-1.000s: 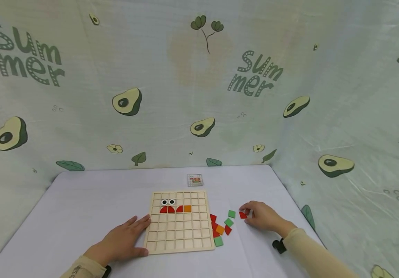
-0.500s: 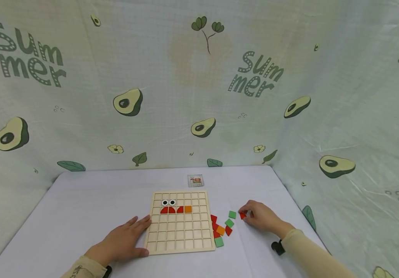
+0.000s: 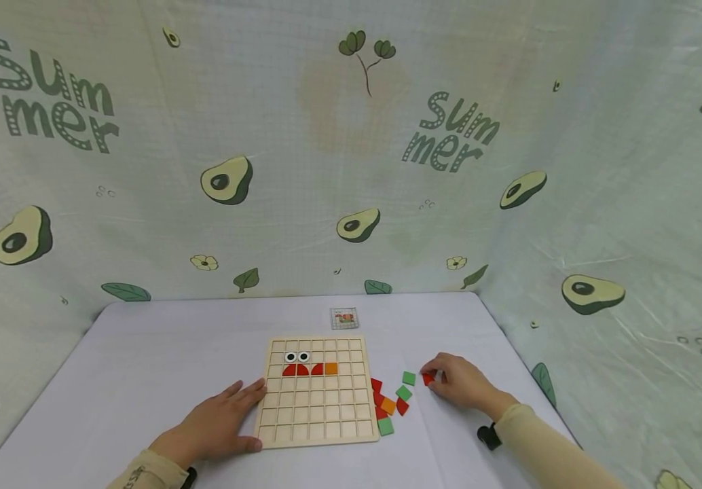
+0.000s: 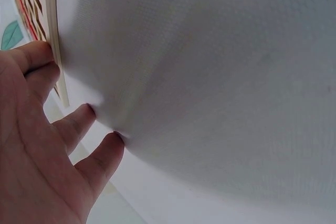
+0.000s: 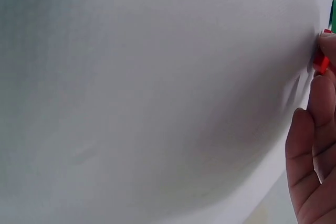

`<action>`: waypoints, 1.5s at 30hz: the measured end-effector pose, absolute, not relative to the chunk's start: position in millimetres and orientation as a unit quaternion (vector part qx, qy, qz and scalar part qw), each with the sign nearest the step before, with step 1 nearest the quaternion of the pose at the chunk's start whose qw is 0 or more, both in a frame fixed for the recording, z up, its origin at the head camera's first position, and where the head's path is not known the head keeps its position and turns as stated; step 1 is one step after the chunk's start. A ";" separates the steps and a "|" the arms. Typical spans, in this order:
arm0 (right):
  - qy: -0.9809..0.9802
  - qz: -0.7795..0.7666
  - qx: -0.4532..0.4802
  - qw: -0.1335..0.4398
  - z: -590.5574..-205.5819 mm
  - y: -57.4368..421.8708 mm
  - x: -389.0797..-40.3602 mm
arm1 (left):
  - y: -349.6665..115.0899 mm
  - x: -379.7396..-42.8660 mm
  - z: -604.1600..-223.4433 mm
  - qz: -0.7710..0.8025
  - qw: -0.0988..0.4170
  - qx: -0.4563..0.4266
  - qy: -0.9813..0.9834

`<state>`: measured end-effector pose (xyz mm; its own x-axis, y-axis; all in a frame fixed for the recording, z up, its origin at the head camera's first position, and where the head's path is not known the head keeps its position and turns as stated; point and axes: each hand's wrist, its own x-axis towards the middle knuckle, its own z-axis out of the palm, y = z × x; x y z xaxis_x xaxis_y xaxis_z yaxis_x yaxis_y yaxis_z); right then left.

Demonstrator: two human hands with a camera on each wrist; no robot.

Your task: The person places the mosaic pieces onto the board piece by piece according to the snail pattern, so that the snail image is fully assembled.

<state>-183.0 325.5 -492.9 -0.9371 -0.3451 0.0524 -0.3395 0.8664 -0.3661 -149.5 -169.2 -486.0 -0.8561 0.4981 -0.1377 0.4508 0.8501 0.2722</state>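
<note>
The right hand (image 3: pixel 464 382) is pinching a flat red tile (image 5: pixel 321 62) beyond the pale wooden grid board's (image 3: pixel 317 415) right side, its shallow hold perhaps risking a slip. The left hand (image 3: pixel 216 421), fingers outstretched, is touching the board.

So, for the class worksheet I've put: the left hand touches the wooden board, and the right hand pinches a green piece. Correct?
Not the colour: the right hand pinches a red piece, not a green one, as the right wrist view shows. The left hand does touch the wooden board.
</note>
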 end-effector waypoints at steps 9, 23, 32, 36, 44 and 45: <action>0.965 -0.190 -0.182 -0.008 -482.2 320.9 -191.5 | -169.2 -149.4 -486.0 0.110 0.100 0.253 0.956; 0.958 -0.214 -0.184 0.052 -471.9 229.5 -224.3 | -171.0 -149.5 -486.9 0.116 0.099 0.251 0.956; 0.950 -0.219 -0.214 0.054 -480.4 179.8 -233.7 | -171.3 -150.0 -487.9 0.117 0.096 0.257 0.955; 0.953 -0.208 -0.215 0.049 -486.9 170.8 -236.2 | -171.2 -149.6 -487.2 0.119 0.097 0.257 0.954; 0.955 -0.169 -0.244 0.025 -491.5 163.1 -236.8 | -171.3 -149.5 -487.0 0.115 0.098 0.251 0.956; 0.955 -0.168 -0.245 0.025 -492.1 162.9 -236.7 | -171.0 -149.4 -487.0 0.115 0.098 0.252 0.956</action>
<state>-236.7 162.9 -492.1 -0.8791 -0.4755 0.0336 -0.4584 0.8241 -0.3328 -149.4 -171.0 -487.0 -0.8540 0.5039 -0.1294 0.4587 0.8467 0.2698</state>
